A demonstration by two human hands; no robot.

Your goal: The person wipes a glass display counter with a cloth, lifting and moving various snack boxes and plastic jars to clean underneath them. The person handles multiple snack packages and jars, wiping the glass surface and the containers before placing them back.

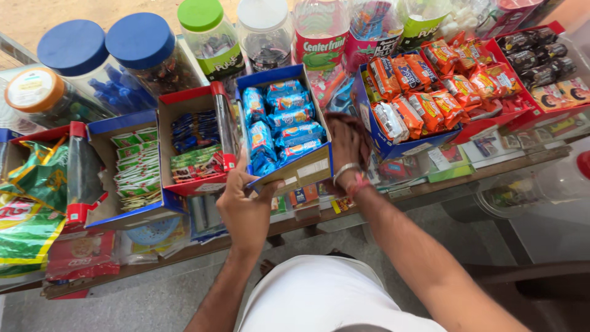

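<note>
Left hand [244, 209] clasps the near corner of the blue cardboard box of blue biscuit packets [286, 132]; right hand [345, 147] presses its right wall, grip closed, apparently repositioning; a steady slide follows.

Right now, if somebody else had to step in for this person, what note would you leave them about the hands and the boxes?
Left hand: grip on the near left corner of the blue box of blue biscuit packets, thumb on the rim.
Right hand: down in the gap between that box and the box of orange packets; I cannot tell whether it holds anything.
Things: the blue box sits on the counter, tight between the red box of small sachets and the orange-packet box.
Done: the blue box stands in the row, full.
Left: both hands are on or beside it, not let go.
</note>
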